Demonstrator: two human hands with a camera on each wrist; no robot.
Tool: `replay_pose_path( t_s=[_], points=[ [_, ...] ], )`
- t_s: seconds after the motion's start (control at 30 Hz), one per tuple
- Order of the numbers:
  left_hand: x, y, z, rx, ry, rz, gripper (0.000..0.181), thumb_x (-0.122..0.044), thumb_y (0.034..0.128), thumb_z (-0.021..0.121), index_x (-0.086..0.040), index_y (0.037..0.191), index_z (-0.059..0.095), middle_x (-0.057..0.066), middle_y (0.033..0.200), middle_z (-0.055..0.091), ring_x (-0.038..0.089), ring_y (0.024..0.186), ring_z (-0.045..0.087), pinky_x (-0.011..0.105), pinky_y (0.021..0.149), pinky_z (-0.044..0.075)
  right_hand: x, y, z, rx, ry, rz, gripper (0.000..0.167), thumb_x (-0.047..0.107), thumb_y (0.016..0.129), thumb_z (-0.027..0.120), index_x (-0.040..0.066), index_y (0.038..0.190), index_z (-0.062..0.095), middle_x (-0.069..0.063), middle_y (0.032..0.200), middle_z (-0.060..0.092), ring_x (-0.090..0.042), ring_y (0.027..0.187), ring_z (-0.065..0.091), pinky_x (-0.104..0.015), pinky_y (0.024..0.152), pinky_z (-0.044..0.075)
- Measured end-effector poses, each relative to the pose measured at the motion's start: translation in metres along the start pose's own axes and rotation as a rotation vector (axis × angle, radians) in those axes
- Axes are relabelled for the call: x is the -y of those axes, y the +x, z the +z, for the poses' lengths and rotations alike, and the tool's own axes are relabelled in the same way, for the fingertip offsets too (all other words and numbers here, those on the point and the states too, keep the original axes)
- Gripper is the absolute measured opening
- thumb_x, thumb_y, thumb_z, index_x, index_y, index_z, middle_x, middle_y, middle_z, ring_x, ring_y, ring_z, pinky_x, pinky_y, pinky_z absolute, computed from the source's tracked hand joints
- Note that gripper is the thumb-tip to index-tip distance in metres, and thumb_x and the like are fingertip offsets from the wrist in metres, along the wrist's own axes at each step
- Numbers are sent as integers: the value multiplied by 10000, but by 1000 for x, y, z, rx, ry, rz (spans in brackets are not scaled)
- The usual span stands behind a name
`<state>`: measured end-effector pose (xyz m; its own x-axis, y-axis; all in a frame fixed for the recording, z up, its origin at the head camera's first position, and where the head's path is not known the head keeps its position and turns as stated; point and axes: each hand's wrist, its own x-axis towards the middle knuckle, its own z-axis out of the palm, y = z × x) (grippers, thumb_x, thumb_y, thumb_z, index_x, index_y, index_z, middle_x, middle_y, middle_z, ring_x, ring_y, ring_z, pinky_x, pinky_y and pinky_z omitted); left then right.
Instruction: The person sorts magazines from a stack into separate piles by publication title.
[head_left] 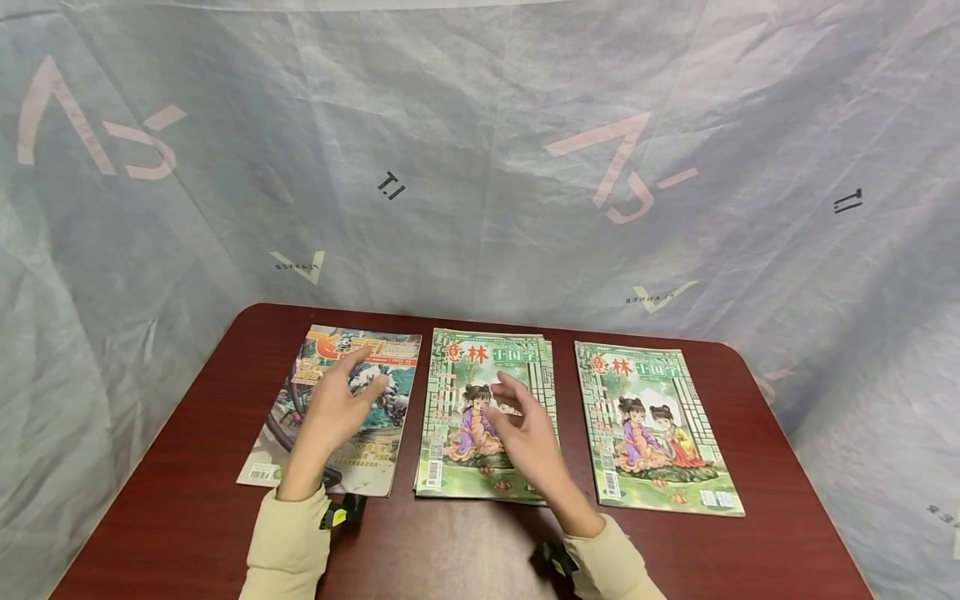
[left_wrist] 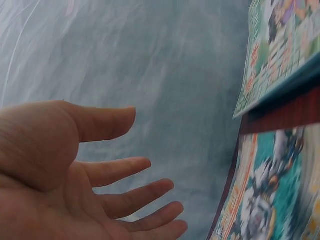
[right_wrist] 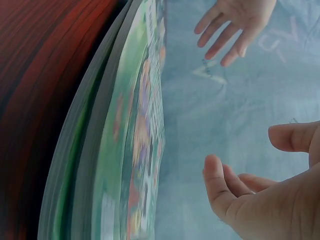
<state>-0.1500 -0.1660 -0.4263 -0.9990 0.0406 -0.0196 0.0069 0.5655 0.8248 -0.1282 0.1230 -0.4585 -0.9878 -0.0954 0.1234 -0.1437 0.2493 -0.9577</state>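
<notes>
My left hand hovers over a magazine with an orange title, at the left of the table. Its fingers are spread and fairly straight, holding nothing, as the left wrist view confirms. Above the middle pile of green magazines is my right hand, its fingers loosely bent with a gap to the thumb and nothing between them. In the right wrist view that pile shows at least two stacked magazines, edges slightly offset. At the right lies another green magazine with the same cover, apart from both hands.
All the magazines lie on a dark red table with rounded far corners. A grey printed cloth hangs behind and at the sides of the table. Dark devices are strapped at both wrists, over beige sleeves.
</notes>
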Motion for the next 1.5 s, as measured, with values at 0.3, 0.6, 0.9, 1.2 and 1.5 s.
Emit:
replay_pose_path(
  t_s=[0.3, 0.6, 0.9, 1.2, 1.5],
  points=[
    [-10, -1, 24, 48, 14, 31, 630, -191, 1132, 660, 17, 1679, 427, 319, 1718, 381, 539, 1597, 332, 726, 1259, 322, -8, -11, -38, -57, -64, 47, 597, 1, 1068, 697, -46, 1627, 494, -283, 1461, 644, -428, 1386, 625, -462, 1118, 571],
    [-13, -2, 38, 44, 5, 78, 596, -174, 1120, 677, 33, 1643, 479, 330, 1638, 486, 551, 1497, 471, 726, 1193, 405, -12, -10, -51, -79, -55, 84, 578, -22, 1087, 661, -50, 1634, 478, -294, 1468, 636, -452, 1385, 622, -291, 1087, 534],
    [-7, 2, 54, 75, -11, 30, 601, -167, 1110, 697, 59, 1628, 491, 283, 1410, 613, 411, 1203, 653, 562, 947, 578, -16, -9, -64, -95, -104, 128, 566, 0, 1091, 658, -89, 1618, 473, -325, 1487, 614, -482, 1422, 589, -569, 1219, 466],
    [5, 6, 66, 127, 40, 20, 594, -160, 1094, 716, 155, 1558, 519, 256, 1266, 664, 346, 1040, 700, 527, 890, 603, -35, -2, -79, -51, -178, 217, 594, 17, 1083, 674, -119, 1618, 455, -342, 1484, 601, -461, 1333, 609, -539, 1102, 535],
    [5, 7, 68, 189, 82, -17, 635, -230, 1114, 697, 178, 1559, 500, 249, 1287, 668, 340, 1051, 625, 513, 899, 503, -46, -1, -79, 8, -221, 250, 620, 37, 1055, 721, -150, 1591, 472, -318, 1331, 608, -353, 1106, 640, -303, 739, 538]
  ],
)
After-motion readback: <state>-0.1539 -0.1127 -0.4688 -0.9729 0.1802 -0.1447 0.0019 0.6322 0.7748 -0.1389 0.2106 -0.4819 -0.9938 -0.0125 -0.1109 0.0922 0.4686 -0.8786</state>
